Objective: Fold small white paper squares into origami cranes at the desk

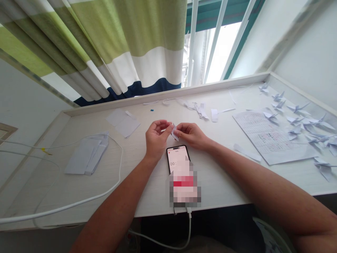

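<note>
A small piece of folded white paper (174, 133) is held between both hands, above the middle of the white desk. My left hand (158, 137) pinches its left side with thumb and fingers. On the other side, my right hand (192, 135) grips its edge, fingers curled. The paper's exact folds are partly hidden by the fingertips. Just below the hands lies a phone (179, 153) with its screen lit, partly pixelated, and a white cable (190, 219) plugged into its lower end.
Several folded paper cranes (296, 108) stand at the right around a printed sheet (271, 140). Paper stacks (84, 154) and loose sheets (123, 123) lie left. Paper scraps (201, 110) lie behind the hands. A white cable (79, 204) loops across the left. A raised rim (168, 94) edges the desk.
</note>
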A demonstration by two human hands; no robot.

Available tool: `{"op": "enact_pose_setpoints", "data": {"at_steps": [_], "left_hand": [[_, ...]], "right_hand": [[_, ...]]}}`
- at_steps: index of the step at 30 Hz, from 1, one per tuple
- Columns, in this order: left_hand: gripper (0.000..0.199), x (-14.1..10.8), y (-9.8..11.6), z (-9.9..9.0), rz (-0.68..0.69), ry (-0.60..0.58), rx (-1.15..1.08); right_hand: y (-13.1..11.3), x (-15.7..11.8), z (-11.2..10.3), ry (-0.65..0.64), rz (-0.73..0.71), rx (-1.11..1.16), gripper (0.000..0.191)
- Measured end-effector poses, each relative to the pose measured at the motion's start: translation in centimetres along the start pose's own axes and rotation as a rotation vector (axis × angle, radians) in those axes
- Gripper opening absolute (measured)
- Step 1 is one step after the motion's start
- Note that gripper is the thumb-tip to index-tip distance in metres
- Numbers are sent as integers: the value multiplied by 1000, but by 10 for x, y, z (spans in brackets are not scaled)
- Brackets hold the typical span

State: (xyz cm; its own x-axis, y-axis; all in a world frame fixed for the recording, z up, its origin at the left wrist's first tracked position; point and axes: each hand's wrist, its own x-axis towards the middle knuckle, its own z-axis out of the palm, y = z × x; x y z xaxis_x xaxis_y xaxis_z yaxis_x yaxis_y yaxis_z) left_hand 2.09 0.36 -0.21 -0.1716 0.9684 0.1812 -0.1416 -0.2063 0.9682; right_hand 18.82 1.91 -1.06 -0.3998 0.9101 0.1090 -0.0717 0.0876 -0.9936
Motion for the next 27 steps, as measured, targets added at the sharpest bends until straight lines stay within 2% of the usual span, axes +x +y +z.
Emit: {"op": "enact_pose_setpoints", "data": {"at_steps": [4,12,19,24,26,27], "left_hand": [[25,0,0,-2,-59,-42,16],[29,2,-1,-4,-59,-86,34],[27,2,-1,-1,-2,-26,-17],[22,12,4,-8,31,125,-38],[22,13,3,-10,-5,67,-21],[22,13,2,-11,-31,2,-16]], "right_hand": [[-2,-1,0,8,-2,-8,47],[-2,-2,1,5,-9,2,47],[-1,-2,2,-16,-1,-3,47],[-4,-2,0,-8,12,50,43],[-5,-2,0,2,0,100,44],[-6,-2,-1,-8,3,116,44]]}}
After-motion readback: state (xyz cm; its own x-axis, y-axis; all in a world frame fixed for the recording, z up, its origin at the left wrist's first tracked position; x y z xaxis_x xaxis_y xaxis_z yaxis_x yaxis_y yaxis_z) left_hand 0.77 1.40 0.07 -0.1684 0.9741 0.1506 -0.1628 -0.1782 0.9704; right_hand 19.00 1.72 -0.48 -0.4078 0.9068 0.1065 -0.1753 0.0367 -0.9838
